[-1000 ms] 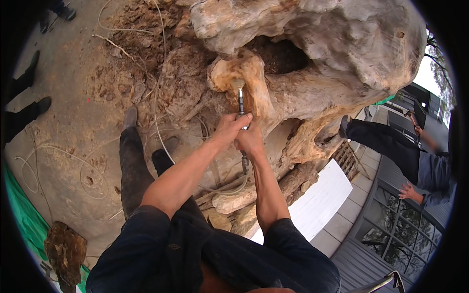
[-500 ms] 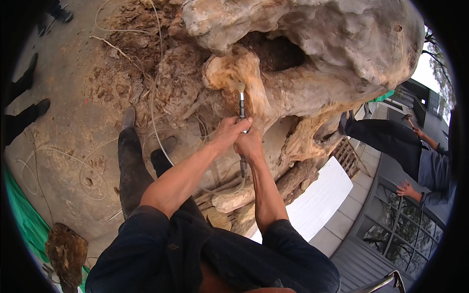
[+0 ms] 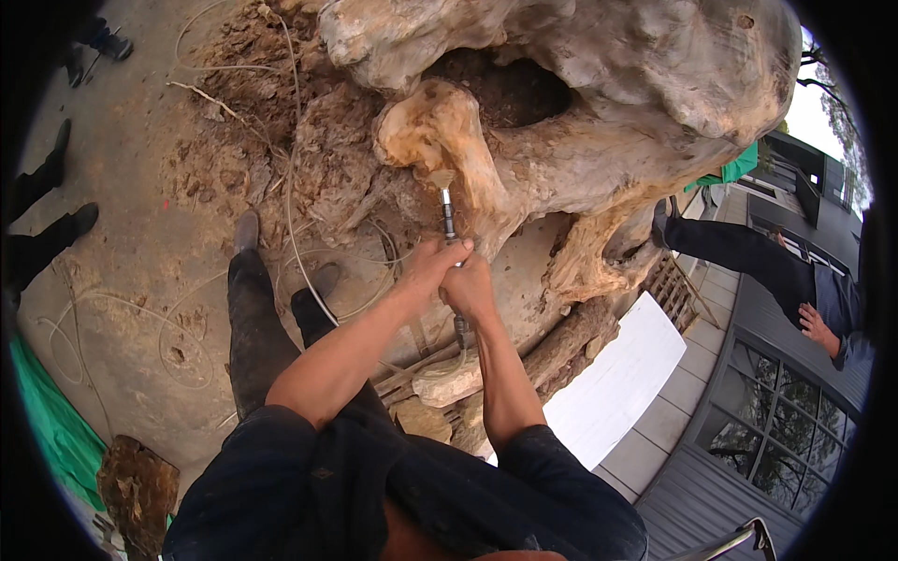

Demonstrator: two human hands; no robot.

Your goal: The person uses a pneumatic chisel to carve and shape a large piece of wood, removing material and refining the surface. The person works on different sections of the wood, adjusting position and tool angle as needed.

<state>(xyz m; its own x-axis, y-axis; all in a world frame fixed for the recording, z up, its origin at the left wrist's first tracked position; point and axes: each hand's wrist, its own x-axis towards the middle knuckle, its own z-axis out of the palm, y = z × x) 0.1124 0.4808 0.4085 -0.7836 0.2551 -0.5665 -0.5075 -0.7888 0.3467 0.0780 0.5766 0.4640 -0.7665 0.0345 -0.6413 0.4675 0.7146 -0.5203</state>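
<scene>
Both of my hands are wrapped round a slim dark air die grinder (image 3: 448, 220), held out in front of me. My left hand (image 3: 432, 268) grips it from the left, and my right hand (image 3: 469, 286) closes on it just beside and below. Its pale, brush-like tip (image 3: 441, 178) lies against or just over the lower side of a knobbly, orange-tan branch (image 3: 465, 150); I cannot tell whether they touch. That branch belongs to a huge weathered root stump (image 3: 636, 112) with a dark hollow above. A hose leaves the tool's lower end.
A pale hose (image 3: 295, 178) loops over the dirty ground at left. Logs (image 3: 571, 346) and a white board (image 3: 617, 383) lie at right. Another person's leg (image 3: 739, 248) braces by the stump; other people's feet (image 3: 86, 219) stand far left. A green tarp (image 3: 56, 421) lies lower left.
The grinder's tip has drawn back a little toward me along the branch. The view has shifted slightly. At right, the other person's hammer has left its raised place and their arm has moved.
</scene>
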